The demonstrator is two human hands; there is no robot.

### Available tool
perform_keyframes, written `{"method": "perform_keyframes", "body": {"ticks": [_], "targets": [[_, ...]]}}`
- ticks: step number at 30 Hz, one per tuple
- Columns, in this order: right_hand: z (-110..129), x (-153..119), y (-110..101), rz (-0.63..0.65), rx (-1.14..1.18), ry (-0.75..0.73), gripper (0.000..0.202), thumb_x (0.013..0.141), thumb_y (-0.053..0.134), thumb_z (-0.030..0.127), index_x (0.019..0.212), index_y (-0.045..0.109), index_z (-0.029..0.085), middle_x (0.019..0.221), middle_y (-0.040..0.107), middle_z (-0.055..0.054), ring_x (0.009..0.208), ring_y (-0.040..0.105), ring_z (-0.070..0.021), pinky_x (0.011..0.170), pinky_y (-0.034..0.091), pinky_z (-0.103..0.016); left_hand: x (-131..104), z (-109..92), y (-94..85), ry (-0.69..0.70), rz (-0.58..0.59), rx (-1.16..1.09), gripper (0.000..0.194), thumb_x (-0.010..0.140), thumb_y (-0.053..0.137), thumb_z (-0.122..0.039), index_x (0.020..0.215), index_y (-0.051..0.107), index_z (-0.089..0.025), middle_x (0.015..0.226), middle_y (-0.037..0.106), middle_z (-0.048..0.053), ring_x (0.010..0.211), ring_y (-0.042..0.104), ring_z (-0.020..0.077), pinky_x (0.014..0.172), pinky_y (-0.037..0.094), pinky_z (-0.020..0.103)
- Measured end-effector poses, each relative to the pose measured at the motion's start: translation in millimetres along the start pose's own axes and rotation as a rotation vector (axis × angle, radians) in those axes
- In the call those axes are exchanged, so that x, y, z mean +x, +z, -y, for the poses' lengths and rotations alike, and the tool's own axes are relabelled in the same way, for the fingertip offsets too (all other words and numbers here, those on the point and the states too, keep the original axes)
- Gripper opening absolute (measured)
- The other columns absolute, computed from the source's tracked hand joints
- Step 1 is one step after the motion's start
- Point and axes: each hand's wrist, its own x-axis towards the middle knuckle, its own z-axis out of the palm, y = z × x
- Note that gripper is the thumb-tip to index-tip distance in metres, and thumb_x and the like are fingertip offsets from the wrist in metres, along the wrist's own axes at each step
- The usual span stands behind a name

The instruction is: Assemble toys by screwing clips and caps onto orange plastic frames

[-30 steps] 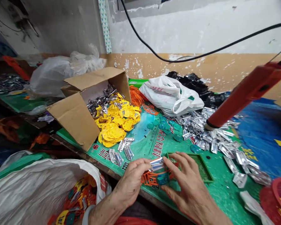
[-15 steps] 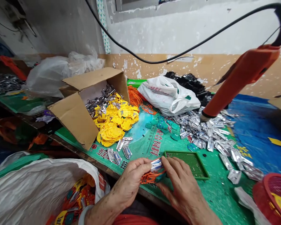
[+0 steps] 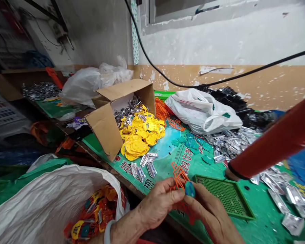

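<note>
My left hand [image 3: 159,201] pinches an orange lattice-like plastic piece [image 3: 179,174] near the table's front edge. On its right side my right hand [image 3: 208,210] closes on the same piece, where a teal oval part [image 3: 189,189] shows between the hands. Beyond them lie several silver pieces [image 3: 144,166] and a heap of yellow plastic parts [image 3: 139,135], spilling from a cardboard box [image 3: 104,130]. Just right of my hands is a green mesh tray [image 3: 225,195]. Flat teal parts [image 3: 191,142] lie behind it.
An orange-red tool [image 3: 271,142] hangs at the right over a pile of silver pieces [image 3: 282,189]. A white plastic bag [image 3: 204,108] lies at the back. An open white sack [image 3: 53,193] with assembled coloured pieces stands at the lower left. A black cable [image 3: 167,78] crosses above the table.
The view has turned left, so the table things appear farther right and the tool looks nearer. The held piece is now tilted up, its orange lattice and teal part showing instead of the silver face.
</note>
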Motion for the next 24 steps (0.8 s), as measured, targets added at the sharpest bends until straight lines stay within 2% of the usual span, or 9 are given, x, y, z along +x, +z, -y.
{"method": "perform_keyframes", "body": {"ticks": [2, 5, 6, 9, 12, 16, 19, 24], "targets": [[9.2, 10.8, -3.1, 0.115, 0.068, 0.093, 0.038, 0.089, 0.044, 0.052, 0.088, 0.063, 0.02, 0.076, 0.06, -0.003, 0.069, 0.056, -0.0165, 0.061, 0.049, -0.027, 0.8, 2.6, -1.7, 0.052, -0.12, -0.001, 0.026, 0.074, 0.074, -0.032, 0.094, 0.07, -0.015, 0.079, 0.068, 0.005, 0.069, 0.063, 0.0164, 0.066, 0.05, 0.029], [11.5, 36.4, -9.3, 0.251, 0.124, 0.121, 0.05, 0.09, 0.035, 0.058, 0.091, 0.064, 0.017, 0.076, 0.061, -0.003, 0.068, 0.056, -0.0158, 0.058, 0.047, -0.027, -0.1, 0.9, -10.3, 0.127, -0.313, 0.007, 0.023, 0.073, 0.075, -0.03, 0.088, 0.069, -0.014, 0.079, 0.068, 0.004, 0.072, 0.061, 0.0139, 0.07, 0.048, 0.026], [9.7, 48.0, -10.3, 0.247, 0.104, 0.121, 0.052, 0.091, 0.032, 0.057, 0.098, 0.064, 0.016, 0.078, 0.063, -0.004, 0.069, 0.058, -0.0165, 0.058, 0.048, -0.027, -1.3, -0.7, -14.4, 0.134, -0.353, 0.006, 0.024, 0.072, 0.075, -0.03, 0.089, 0.068, -0.013, 0.079, 0.067, 0.004, 0.071, 0.06, 0.0134, 0.07, 0.048, 0.026], [3.3, 89.6, -4.0, 0.069, -0.191, 0.038, 0.047, 0.094, 0.033, 0.043, 0.118, 0.059, 0.012, 0.091, 0.066, -0.01, 0.079, 0.063, -0.0201, 0.066, 0.051, -0.032, -6.9, -5.3, -26.4, 0.106, -0.42, -0.01, 0.029, 0.069, 0.078, -0.029, 0.091, 0.067, -0.013, 0.076, 0.066, 0.002, 0.067, 0.057, 0.0117, 0.063, 0.045, 0.023], [1.6, 130.6, 16.6, 0.077, -0.358, -0.063, 0.03, 0.092, 0.045, 0.026, 0.112, 0.062, 0.013, 0.108, 0.064, -0.012, 0.098, 0.06, -0.0216, 0.088, 0.048, -0.038, -13.4, -9.0, -33.2, 0.064, -0.43, -0.042, 0.029, 0.068, 0.078, -0.03, 0.09, 0.066, -0.014, 0.071, 0.063, 0.0, 0.062, 0.054, 0.0103, 0.057, 0.041, 0.021], [3.7, 163.4, 46.4, 0.181, -0.587, -0.152, 0.028, 0.09, 0.055, 0.031, 0.113, 0.059, 0.016, 0.117, 0.06, -0.008, 0.102, 0.06, -0.0207, 0.088, 0.05, -0.043, -21.4, -17.5, -35.3, 0.031, -0.396, -0.109, 0.025, 0.066, 0.076, -0.02, 0.088, 0.065, -0.014, 0.076, 0.063, 0.001, 0.067, 0.055, 0.0107, 0.064, 0.043, 0.023], [4.5, 170.3, 55.9, 0.217, -0.723, -0.182, 0.03, 0.091, 0.055, 0.033, 0.116, 0.057, 0.018, 0.12, 0.059, -0.009, 0.102, 0.06, -0.0204, 0.086, 0.052, -0.042, -26.1, -24.0, -37.3, 0.031, -0.318, -0.104, 0.031, 0.062, 0.072, -0.009, 0.091, 0.064, -0.015, 0.08, 0.062, 0.001, 0.073, 0.056, 0.0125, 0.07, 0.043, 0.025], [4.5, 165.2, 53.6, 0.233, -0.825, -0.207, 0.029, 0.091, 0.054, 0.032, 0.116, 0.057, 0.018, 0.12, 0.059, -0.009, 0.102, 0.06, -0.0202, 0.086, 0.052, -0.041, -27.9, -25.4, -40.0, 0.01, -0.278, -0.047, 0.038, 0.062, 0.068, -0.005, 0.098, 0.063, -0.017, 0.083, 0.061, 0.001, 0.079, 0.056, 0.0147, 0.076, 0.043, 0.028]]}}
